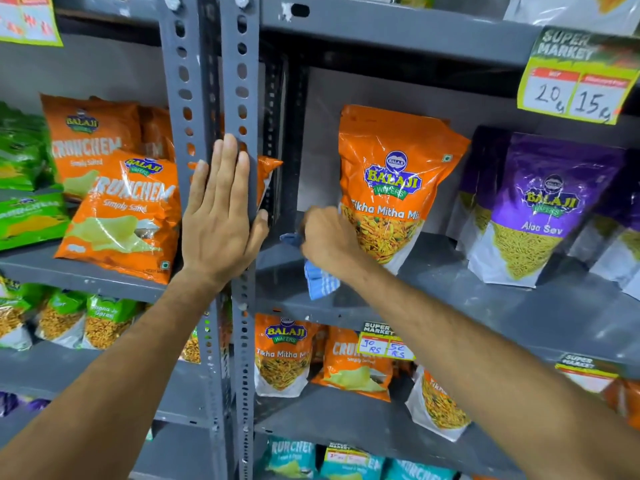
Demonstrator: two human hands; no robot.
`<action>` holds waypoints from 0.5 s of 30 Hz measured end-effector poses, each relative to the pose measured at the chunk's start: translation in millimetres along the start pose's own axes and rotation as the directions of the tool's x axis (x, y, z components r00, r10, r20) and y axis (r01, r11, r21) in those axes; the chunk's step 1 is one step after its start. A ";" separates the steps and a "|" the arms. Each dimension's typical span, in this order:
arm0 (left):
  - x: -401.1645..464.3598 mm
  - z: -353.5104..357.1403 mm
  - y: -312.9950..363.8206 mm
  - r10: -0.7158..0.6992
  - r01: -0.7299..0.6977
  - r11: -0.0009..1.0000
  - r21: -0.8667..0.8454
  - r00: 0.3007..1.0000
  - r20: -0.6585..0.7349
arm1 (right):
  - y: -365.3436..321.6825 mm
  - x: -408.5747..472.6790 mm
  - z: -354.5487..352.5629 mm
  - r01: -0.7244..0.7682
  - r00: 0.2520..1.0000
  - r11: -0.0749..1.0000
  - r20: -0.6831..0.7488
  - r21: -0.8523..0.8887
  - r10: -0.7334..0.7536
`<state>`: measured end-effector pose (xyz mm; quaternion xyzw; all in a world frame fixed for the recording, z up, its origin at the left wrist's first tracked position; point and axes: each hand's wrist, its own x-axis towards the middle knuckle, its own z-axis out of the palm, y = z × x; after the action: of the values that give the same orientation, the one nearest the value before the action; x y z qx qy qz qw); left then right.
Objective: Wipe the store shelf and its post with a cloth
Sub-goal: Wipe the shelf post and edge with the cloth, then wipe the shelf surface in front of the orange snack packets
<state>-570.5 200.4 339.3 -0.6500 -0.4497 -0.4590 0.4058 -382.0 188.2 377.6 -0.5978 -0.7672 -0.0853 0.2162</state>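
A grey slotted metal post (pixel 242 81) runs top to bottom in the middle of the view. My left hand (pixel 218 216) lies flat on it, fingers up, thumb hooked round its right edge. The grey shelf (pixel 485 306) stretches right of the post. My right hand (pixel 329 240) is closed on a blue striped cloth (pixel 320 280) and presses it onto the shelf's left end, close to the post. Part of the cloth sticks out on both sides of the fist.
An orange Tikha Mitha Mix bag (pixel 391 181) stands right behind my right hand. Purple Aloo Sev bags (pixel 536 209) stand farther right. Orange Crunchem bags (pixel 121 209) fill the shelf left of the post. A price tag (pixel 578 88) hangs above right. Lower shelves hold more snack bags.
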 end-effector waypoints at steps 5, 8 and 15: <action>1.0 -1.8 0.0 0.006 -0.006 1.000 -0.002 1.000 0.002 | 16.3 0.5 -1.5 -0.069 0.983 0.997 0.170 0.028 0.063; 0.2 -3.6 1.0 0.020 -0.020 1.000 -0.023 1.000 0.005 | 32.9 -15.9 -13.0 -0.048 0.951 0.998 0.308 0.036 0.035; -3.2 -13.6 16.3 -0.009 0.012 0.997 -0.078 0.999 0.036 | 51.7 -25.4 -39.2 0.185 0.949 0.959 0.213 0.215 -0.232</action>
<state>-558.6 182.6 337.8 -0.6709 -0.4419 -0.4667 0.3698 -318.8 164.5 394.9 -0.4951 -0.8512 0.0385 0.1698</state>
